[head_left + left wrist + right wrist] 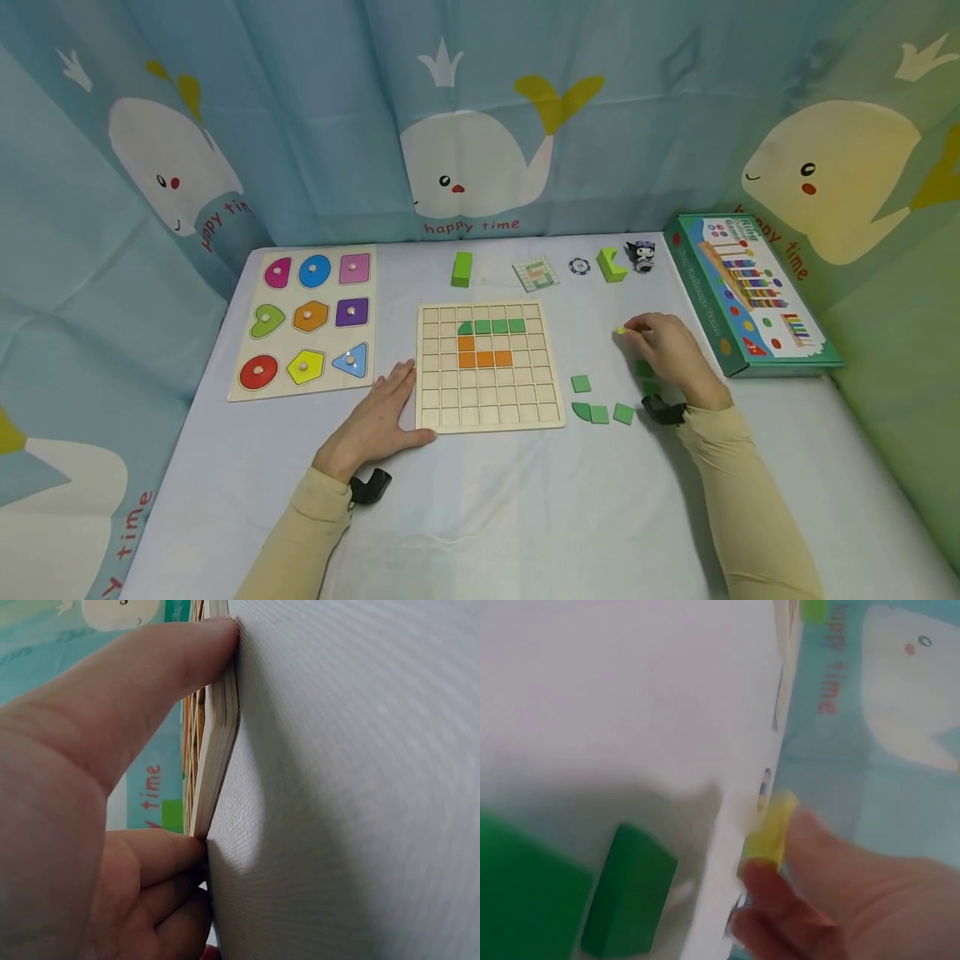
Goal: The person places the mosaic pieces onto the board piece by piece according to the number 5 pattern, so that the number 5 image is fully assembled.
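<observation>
Head view takes in a wooden grid board (491, 415) on the white counter (487, 517), with four green tiles (483, 327) in a row and four orange tiles (486, 359) in cells just nearer. At the board's near left corner, the left hand (378, 421) lies with thumb and fingers spread wide, touching the edge and gripping nothing; the left wrist view catches the board so edge-on that its tiles can hardly be made out. To the right of the board, the right hand (663, 346) pinches a small yellow piece (621, 331) between thumb and finger. Partly covered by the fingertips and blurred in the right wrist view, its exact shape cannot be told. Just right of the board lie loose green pieces (581, 383); others, farther right, are partly hidden beneath the right hand. Beyond the board are a green block (462, 270), a pattern card (536, 273) too small to read clearly, a round chip (579, 267), a notched block (611, 267) and a figurine (641, 257). A shape puzzle (292, 343) lies left of the board, a toy box (750, 292) well to its right. Both sleeves (300, 533) are cut off below.
</observation>
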### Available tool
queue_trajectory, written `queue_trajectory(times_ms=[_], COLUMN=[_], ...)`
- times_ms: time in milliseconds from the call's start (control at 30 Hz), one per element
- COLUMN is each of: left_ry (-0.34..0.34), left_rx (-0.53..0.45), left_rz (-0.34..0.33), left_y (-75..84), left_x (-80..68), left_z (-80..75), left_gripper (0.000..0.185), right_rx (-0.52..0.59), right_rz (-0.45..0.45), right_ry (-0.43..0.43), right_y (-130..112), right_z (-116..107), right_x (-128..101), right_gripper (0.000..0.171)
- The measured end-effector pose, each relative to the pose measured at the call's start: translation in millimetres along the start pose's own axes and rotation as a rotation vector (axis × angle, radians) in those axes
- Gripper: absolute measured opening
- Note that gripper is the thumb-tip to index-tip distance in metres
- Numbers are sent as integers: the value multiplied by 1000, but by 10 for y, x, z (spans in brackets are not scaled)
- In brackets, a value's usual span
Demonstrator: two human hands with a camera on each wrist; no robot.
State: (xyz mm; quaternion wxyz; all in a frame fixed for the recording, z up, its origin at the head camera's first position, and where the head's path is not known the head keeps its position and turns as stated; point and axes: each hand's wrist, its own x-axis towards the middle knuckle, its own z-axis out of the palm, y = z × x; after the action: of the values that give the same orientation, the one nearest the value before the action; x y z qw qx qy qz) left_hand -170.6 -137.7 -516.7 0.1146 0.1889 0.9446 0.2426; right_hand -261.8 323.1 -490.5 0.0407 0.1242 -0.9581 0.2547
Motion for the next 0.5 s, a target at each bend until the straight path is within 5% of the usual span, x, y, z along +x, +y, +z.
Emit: queue_trajectory(times_ms=[267, 500], left_ry=[4, -1], left_rx=[1, 5], left_rz=[11, 5], left_y=[0, -1], left_x=[4, 5], left_z=[0, -2], left_gripper=[105, 106], right_rx=[-68, -65], right_rz=[-108, -87], right_ry=[97, -13], right_y=[-125, -157], right_z=[41, 91], right_x=[82, 167], right_gripper=[13, 20])
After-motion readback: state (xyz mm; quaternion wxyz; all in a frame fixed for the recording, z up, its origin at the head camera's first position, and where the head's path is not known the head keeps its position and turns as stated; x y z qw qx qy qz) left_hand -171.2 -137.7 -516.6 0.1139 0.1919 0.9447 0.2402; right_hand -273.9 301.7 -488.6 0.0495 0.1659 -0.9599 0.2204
